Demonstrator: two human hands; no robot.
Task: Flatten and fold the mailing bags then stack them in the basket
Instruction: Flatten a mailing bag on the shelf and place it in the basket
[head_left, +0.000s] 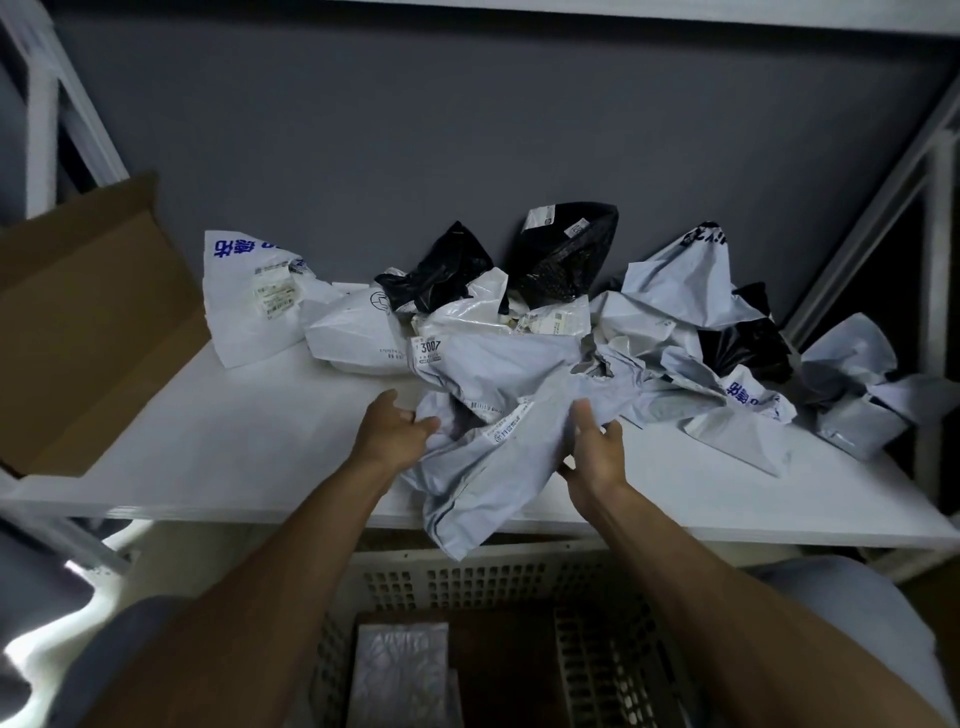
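Between left grip (397, 431), right grip (592, 447): grey bag (483, 473)

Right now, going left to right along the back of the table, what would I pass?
Cardboard box → white bag with blue print → small black bag → big black bag with a label → pale grey bag with dark lettering → crumpled grey bag at the far edge.
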